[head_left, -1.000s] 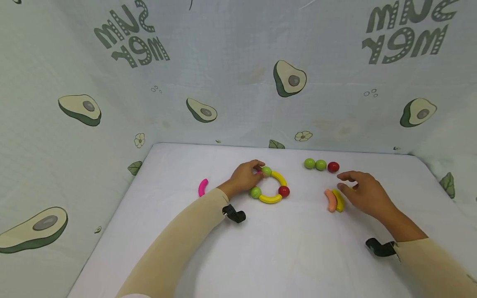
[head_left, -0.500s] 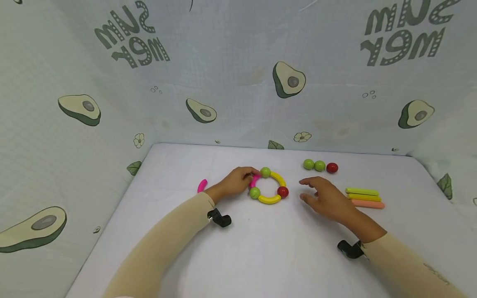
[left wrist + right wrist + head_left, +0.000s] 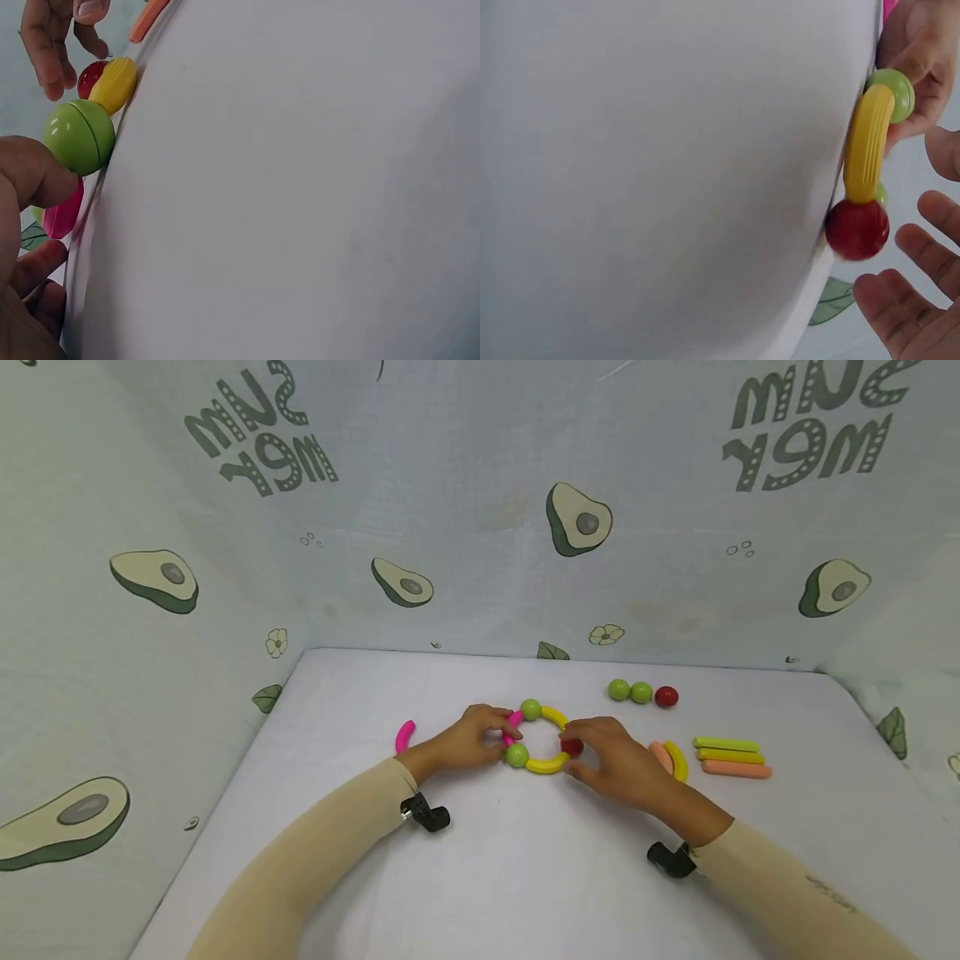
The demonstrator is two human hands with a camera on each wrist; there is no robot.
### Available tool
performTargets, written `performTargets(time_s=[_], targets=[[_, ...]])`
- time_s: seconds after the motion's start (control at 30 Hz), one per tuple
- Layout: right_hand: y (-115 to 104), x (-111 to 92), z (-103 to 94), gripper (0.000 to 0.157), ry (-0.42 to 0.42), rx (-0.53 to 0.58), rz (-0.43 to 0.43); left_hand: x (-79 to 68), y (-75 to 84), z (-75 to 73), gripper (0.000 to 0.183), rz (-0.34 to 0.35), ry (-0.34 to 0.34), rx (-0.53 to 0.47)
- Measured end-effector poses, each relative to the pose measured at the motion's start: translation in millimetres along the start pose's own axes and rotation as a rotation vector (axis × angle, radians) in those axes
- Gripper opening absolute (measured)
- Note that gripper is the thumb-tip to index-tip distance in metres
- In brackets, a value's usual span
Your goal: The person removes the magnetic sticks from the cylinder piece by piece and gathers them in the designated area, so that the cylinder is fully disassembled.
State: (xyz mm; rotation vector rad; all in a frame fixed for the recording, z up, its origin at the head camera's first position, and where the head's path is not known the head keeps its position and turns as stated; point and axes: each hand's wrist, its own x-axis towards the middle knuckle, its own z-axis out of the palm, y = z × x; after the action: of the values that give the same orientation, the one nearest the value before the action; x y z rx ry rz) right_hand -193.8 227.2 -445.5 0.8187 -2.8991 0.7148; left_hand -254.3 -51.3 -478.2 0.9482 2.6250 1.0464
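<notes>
A toy ring of balls and curved rods lies between the hands. In the head view it has a pink curved rod (image 3: 515, 717), two green balls (image 3: 517, 755), two yellow curved rods (image 3: 547, 766) and a red ball (image 3: 573, 747). My left hand (image 3: 471, 739) holds the ring's left side, its thumb against the lower green ball (image 3: 79, 137) and fingers around the pink rod (image 3: 63, 214). At the ring's right side, my right hand (image 3: 621, 762) has its fingers spread around the red ball, partly hiding it. A gap shows between them in the right wrist view.
A loose pink curved rod (image 3: 405, 737) lies left. Two green balls (image 3: 618, 690) and a red ball (image 3: 666, 697) line up behind. On the right are orange and yellow curved rods (image 3: 677, 762) and several straight rods (image 3: 730, 757). A printed cloth (image 3: 480, 527) stands behind the table.
My right hand has moved left from the loose curved rods to the ring's red ball. My left hand has shifted from the upper green ball down to the pink rod and lower green ball.
</notes>
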Motion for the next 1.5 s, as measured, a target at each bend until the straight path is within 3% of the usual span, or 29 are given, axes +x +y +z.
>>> performTargets(time_s=[0.27,0.47,0.87,1.5], targets=[[-13,9,9.1,0.042,0.000,0.010,-0.097,-3.5,2.8,4.0,0.030,0.020,-0.064,0.053],[-18,18,19.4,0.042,-0.012,-0.003,-0.141,-2.4,9.3,8.0,0.029,0.025,-0.052,0.147],[-26,27,24.3,0.033,-0.004,-0.072,-0.139,0.2,5.0,14.4,0.025,0.034,0.010,0.192],[-25,29,23.4,0.027,-0.022,-0.022,-0.113,0.1,8.3,12.9,0.022,0.024,0.000,0.218]])
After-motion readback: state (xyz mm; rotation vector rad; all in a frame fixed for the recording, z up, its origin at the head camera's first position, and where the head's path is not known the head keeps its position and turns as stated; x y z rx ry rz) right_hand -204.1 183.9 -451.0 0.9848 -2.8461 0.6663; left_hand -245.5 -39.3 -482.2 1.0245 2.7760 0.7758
